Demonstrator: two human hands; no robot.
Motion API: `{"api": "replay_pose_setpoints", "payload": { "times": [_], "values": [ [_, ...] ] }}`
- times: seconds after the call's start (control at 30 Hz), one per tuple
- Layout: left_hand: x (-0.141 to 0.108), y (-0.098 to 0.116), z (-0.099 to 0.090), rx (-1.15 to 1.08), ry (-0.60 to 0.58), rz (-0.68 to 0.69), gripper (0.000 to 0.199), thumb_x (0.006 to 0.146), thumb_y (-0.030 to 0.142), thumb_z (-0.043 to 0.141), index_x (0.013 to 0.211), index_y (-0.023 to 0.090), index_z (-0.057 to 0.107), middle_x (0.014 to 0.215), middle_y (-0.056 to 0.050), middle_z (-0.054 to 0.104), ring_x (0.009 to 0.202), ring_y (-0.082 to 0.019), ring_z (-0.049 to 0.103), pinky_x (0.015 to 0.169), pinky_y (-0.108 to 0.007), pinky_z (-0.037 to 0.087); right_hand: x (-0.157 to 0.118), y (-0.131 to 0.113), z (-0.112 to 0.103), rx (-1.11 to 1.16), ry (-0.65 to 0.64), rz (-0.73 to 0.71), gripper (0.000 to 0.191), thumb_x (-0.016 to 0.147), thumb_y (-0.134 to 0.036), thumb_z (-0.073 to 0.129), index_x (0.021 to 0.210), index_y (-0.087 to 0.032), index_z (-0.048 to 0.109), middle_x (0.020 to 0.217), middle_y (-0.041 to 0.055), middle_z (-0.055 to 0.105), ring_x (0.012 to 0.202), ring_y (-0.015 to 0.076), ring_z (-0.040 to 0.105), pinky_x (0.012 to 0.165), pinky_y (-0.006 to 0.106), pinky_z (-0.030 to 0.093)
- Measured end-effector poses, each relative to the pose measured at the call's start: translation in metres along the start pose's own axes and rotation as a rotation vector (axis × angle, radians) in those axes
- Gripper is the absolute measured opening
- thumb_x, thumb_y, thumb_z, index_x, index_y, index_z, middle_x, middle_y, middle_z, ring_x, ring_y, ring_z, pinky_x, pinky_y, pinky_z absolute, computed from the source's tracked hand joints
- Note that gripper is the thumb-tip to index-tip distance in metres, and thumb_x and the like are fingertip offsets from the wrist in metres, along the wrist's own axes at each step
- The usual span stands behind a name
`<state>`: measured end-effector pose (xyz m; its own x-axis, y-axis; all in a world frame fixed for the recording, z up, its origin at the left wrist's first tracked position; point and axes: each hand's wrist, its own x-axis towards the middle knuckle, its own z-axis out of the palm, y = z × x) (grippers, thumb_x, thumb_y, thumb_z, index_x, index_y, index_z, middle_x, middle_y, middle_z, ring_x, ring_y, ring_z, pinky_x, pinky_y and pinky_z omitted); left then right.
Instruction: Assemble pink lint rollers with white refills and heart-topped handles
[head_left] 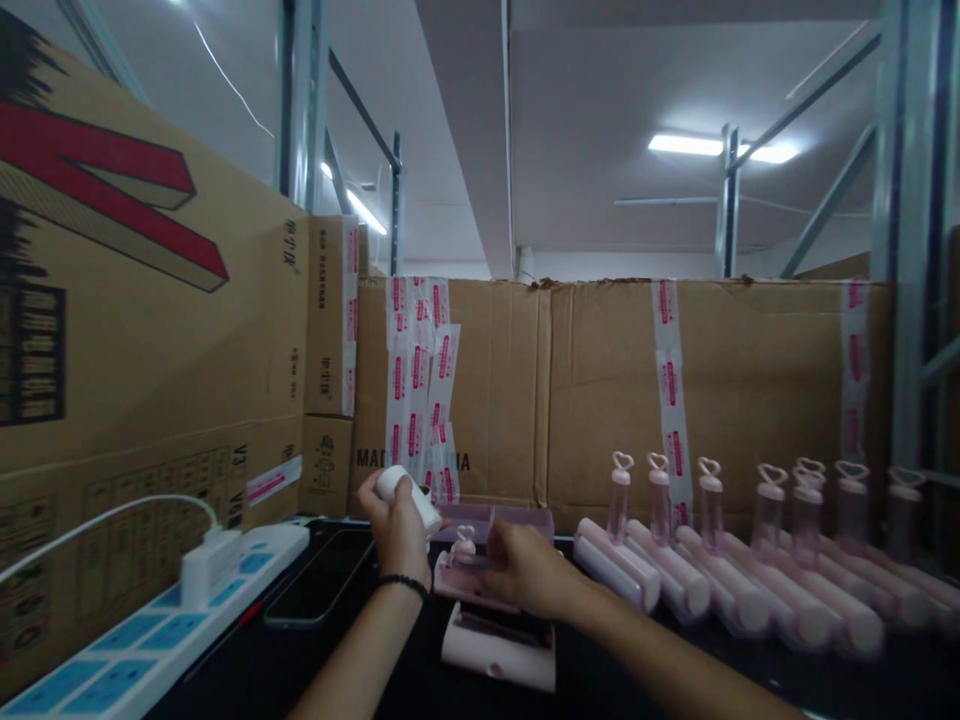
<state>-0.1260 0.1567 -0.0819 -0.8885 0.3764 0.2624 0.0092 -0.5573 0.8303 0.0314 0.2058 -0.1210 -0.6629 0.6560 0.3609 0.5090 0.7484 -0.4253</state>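
Observation:
My left hand (399, 525) is closed around a white cylinder (409, 498), tilted over the middle of the black table. To its right, my right hand (525, 565) reaches down with curled fingers at a pink piece (457, 578); its fingertips are partly hidden, and what they hold cannot be made out. A small pink heart-topped part (464, 543) stands at that piece's left end. Nearer to me lies a pink case (499, 655) with a dark upper face. Behind my hands sits a translucent pink tray (536, 520).
Several pink cylinders (667, 570) with upright heart-topped tubes (619, 505) lie in a row at the right. A phone (322, 580) and a white power strip (161, 635) with a plugged-in charger (210, 568) are at the left. Cardboard walls (600, 400) enclose the back and left.

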Motion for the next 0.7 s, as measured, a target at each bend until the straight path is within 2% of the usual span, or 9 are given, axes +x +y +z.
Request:
{"api": "replay_pose_setpoints", "payload": {
  "times": [0.23, 0.4, 0.5, 0.6, 0.7],
  "values": [
    [-0.004, 0.003, 0.001, 0.046, -0.007, -0.022, 0.038, 0.092, 0.023, 0.056, 0.128, 0.025, 0.044, 0.09, 0.001, 0.056, 0.06, -0.012, 0.059, 0.043, -0.02, 0.049, -0.011, 0.009, 0.001, 0.042, 0.079, -0.047, 0.019, 0.083, -0.026, 0.063, 0.1, -0.019, 0.06, 0.094, 0.0068, 0.07, 0.084, 0.0201, 0.063, 0.065, 0.026, 0.035],
    [-0.006, -0.002, 0.001, 0.131, -0.041, -0.069, 0.04, 0.096, 0.032, 0.058, 0.132, 0.02, 0.049, 0.107, -0.006, 0.062, 0.071, -0.013, 0.063, 0.056, -0.027, 0.056, -0.023, 0.007, 0.005, 0.023, 0.092, -0.074, 0.013, 0.089, -0.026, 0.055, 0.1, -0.019, 0.058, 0.093, 0.0077, 0.069, 0.081, 0.021, 0.062, 0.065, 0.028, 0.033],
    [-0.009, -0.006, 0.002, 0.222, -0.125, -0.102, 0.038, 0.095, 0.034, 0.058, 0.13, 0.019, 0.052, 0.112, -0.007, 0.064, 0.08, -0.017, 0.066, 0.064, -0.032, 0.058, -0.029, 0.003, 0.007, 0.011, 0.109, -0.076, 0.015, 0.09, -0.03, 0.054, 0.1, -0.018, 0.056, 0.092, 0.0084, 0.068, 0.078, 0.0217, 0.062, 0.064, 0.029, 0.033],
    [-0.014, -0.012, 0.003, 0.333, -0.269, -0.125, 0.036, 0.095, 0.034, 0.059, 0.127, 0.018, 0.055, 0.109, -0.007, 0.065, 0.08, -0.017, 0.067, 0.066, -0.033, 0.058, -0.03, 0.001, 0.009, 0.01, 0.121, -0.076, 0.022, 0.094, -0.037, 0.05, 0.1, -0.017, 0.057, 0.098, 0.0111, 0.067, 0.085, 0.0236, 0.062, 0.067, 0.03, 0.036],
    [-0.016, -0.02, 0.002, 0.442, -0.392, -0.122, 0.034, 0.095, 0.033, 0.06, 0.125, 0.017, 0.057, 0.109, -0.007, 0.066, 0.081, -0.017, 0.067, 0.067, -0.034, 0.059, -0.029, 0.003, 0.01, 0.008, 0.112, -0.078, 0.022, 0.094, -0.036, 0.05, 0.097, -0.016, 0.061, 0.103, 0.0135, 0.065, 0.092, 0.0251, 0.062, 0.073, 0.031, 0.039]
  ]
}}
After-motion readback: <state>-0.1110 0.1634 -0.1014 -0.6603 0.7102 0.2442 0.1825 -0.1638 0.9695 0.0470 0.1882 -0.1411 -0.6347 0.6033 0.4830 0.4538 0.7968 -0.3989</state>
